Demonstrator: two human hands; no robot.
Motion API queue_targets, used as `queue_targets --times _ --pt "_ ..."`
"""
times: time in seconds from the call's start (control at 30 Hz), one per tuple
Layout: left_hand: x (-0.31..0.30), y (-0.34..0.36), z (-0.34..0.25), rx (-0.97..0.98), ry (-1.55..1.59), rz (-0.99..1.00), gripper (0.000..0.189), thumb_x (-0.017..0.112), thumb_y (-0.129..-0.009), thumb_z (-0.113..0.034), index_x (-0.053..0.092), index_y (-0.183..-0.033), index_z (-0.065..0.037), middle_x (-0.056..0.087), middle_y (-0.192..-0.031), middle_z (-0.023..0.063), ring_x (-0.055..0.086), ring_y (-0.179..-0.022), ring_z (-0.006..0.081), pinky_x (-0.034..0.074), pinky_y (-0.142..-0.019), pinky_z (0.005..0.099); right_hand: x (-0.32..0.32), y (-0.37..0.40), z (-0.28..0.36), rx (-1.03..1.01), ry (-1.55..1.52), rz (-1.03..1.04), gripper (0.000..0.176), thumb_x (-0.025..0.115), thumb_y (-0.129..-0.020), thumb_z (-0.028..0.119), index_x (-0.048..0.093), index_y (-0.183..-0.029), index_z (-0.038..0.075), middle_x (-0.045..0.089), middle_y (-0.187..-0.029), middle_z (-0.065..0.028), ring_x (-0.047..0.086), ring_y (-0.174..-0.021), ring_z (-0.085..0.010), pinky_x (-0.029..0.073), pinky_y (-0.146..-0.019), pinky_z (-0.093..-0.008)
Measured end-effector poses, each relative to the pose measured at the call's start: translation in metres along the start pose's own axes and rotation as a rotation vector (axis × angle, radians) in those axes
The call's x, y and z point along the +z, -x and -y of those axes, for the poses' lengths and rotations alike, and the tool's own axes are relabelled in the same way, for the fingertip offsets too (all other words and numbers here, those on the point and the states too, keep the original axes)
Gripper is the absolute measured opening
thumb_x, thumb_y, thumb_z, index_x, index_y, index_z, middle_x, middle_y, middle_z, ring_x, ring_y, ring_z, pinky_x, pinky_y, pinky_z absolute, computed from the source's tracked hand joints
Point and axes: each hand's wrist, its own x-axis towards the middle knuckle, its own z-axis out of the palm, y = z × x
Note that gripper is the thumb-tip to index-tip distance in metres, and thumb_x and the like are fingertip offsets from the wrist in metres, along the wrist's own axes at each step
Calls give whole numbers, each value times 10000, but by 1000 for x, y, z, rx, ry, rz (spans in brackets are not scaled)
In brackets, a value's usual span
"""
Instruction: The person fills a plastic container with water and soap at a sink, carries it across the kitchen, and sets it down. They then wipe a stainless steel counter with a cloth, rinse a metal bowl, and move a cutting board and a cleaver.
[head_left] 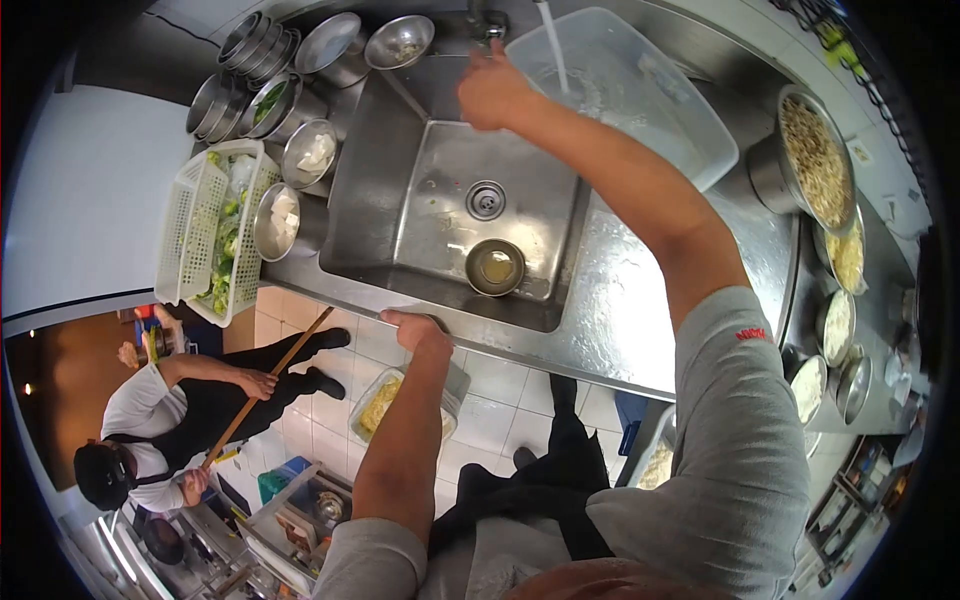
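My right hand reaches across to the back of the sink, its fingers curled at the tap handle; the hand is slightly blurred. Water runs from the spout into a large clear plastic tub on the right-hand counter. On the sink's front edge rests my left hand, fingers closed round the rim with some hidden from view. Inside the steel sink, a small metal bowl holds a little yellowish liquid near the drain.
Left of the sink stand metal pots with white chunks, stacked bowls and a basket of green vegetables. Bowls of chopped food line the right. A co-worker holds a long wooden pole. A food tub sits below the counter.
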Motion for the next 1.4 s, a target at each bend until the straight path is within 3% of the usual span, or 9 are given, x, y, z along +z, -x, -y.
queue_targets --times 0.1,0.17,0.3,0.47,0.6,0.67,1.07,1.27,1.4 --pt "-2 -2 2 19 16 16 977 309 -976 -797 591 -1387 43 617 -1408 194 619 -1205 377 510 -1033 425 1 80 14 -83 -130 -138 466 652 -947 328 671 -1314 41 587 -1451 -184 391 -1488 -372 212 -1234 -634" --pt "-5 8 -3 -27 44 20 978 302 -977 -794 577 -1406 42 596 -1440 203 596 -1261 366 486 -1077 420 16 135 8 14 -264 -423 524 719 -910 359 658 -1334 57 551 -1467 -184 379 -1486 -377 229 -1219 -645" --pt "-6 3 -2 -65 61 10 972 316 -960 -802 585 -1416 13 561 -1491 189 567 -1320 369 449 -1126 446 19 258 -11 331 -391 -646 516 742 -907 300 630 -1357 76 528 -1467 -219 451 -1401 -404 323 -1176 -570" --pt "-14 19 -6 -64 48 14 959 331 -959 -794 603 -1391 17 572 -1484 177 563 -1330 365 452 -1121 453 44 414 23 591 -453 -547 499 750 -914 251 607 -1351 56 508 -1454 -249 500 -1319 -445 414 -1091 -525" --pt "-3 -19 5 -66 -69 -42 975 355 -944 -790 589 -1397 42 541 -1513 193 571 -1330 352 435 -1138 411 60 500 86 654 -614 -310 538 755 -890 187 578 -1385 72 440 -1490 -275 455 -1352 -467 392 -1115 -532" --pt "-15 18 -7 -107 -37 -27 965 299 -968 -785 623 -1367 32 608 -1443 178 584 -1306 373 449 -1124 436 68 520 107 675 -661 -278 544 754 -894 191 572 -1392 68 435 -1490 -280 454 -1348 -475 394 -1115 -533" --pt "0 -24 5 -46 -61 -40 931 293 -969 -784 647 -1351 -13 615 -1450 121 586 -1309 327 459 -1121 427 109 510 90 756 -527 -474 570 737 -913 243 545 -1416 54 400 -1490 -321 440 -1316 -495 361 -1109 -564" --pt "-14 17 -3 -96 33 5 917 251 -1002 -748 574 -1438 -9 564 -1502 146 557 -1347 343 441 -1149 432 147 542 83 830 -424 -417 543 697 -946 297 549 -1403 45 455 -1429 -266 430 -1333 -458 300 -1140 -587" --pt "-3 -20 7 -74 24 45 912 275 -997 -748 574 -1439 -9 563 -1503 149 554 -1355 348 442 -1151 428 147 542 86 760 -371 -409 505 661 -957 370 578 -1360 76 518 -1347 -196 469 -1325 -377 265 -1155 -620"
